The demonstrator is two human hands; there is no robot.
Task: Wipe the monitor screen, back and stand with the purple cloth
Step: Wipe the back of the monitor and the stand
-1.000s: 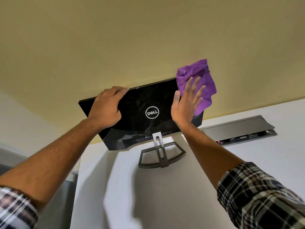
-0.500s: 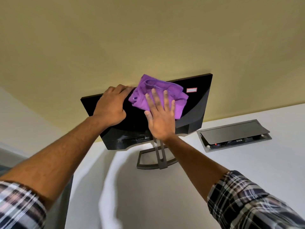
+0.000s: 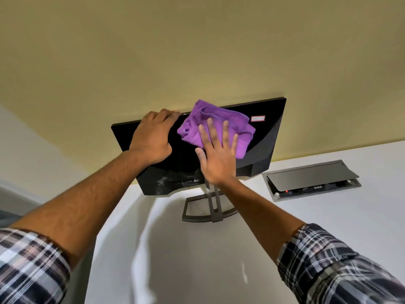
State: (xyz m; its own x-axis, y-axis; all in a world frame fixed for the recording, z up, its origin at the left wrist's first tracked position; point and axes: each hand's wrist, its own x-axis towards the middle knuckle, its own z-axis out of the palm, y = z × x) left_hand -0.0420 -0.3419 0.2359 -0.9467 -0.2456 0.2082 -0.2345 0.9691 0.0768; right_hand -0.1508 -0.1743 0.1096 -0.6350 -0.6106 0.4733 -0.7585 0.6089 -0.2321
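The black monitor stands on the white desk with its glossy back facing me, on a grey open-frame stand. My right hand lies flat with straight fingers on the purple cloth, pressing it against the upper middle of the monitor's back. My left hand grips the monitor's top edge at the left, fingers curled over it. A small red-bordered sticker sits near the top right of the back.
A grey cable box with a raised lid is set into the white desk right of the monitor. A yellow wall rises close behind the monitor. The desk's left edge drops off beside my left forearm.
My right hand has slid the purple cloth from the monitor's right top corner leftward to the upper middle of the back. My left hand kept its grip on the top edge.
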